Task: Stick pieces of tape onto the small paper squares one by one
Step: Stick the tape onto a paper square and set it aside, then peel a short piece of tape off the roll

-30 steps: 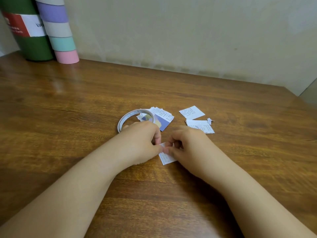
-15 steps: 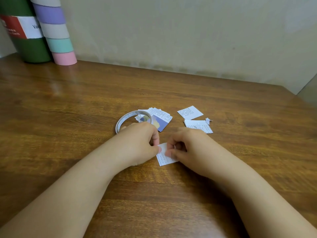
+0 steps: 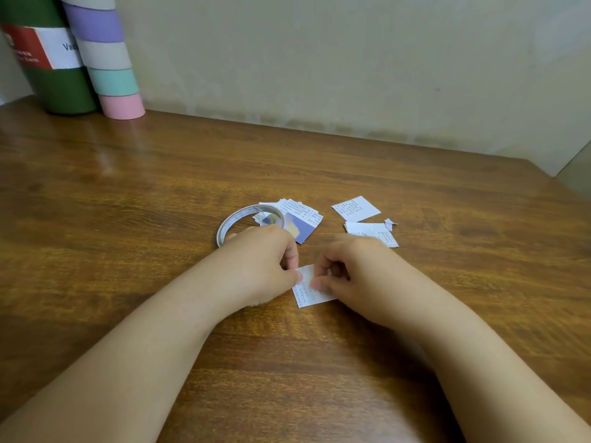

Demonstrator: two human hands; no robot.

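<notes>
Paper square (image 3: 308, 290) lies flat on the table (image 3: 128, 219) between both hands; left hand (image 3: 265, 263) and right hand (image 3: 348, 266) curl, fingertips pinching at its top edge, roll (image 3: 224, 228) behind.

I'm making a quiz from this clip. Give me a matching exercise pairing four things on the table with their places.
1. tape roll
2. green cylinder
3. paper square
4. pile of paper squares

a. far left corner, by the wall
b. between both hands' fingertips
c. just behind the left hand
d. right of the tape roll

Pairs: 1-c, 2-a, 3-b, 4-d
</notes>
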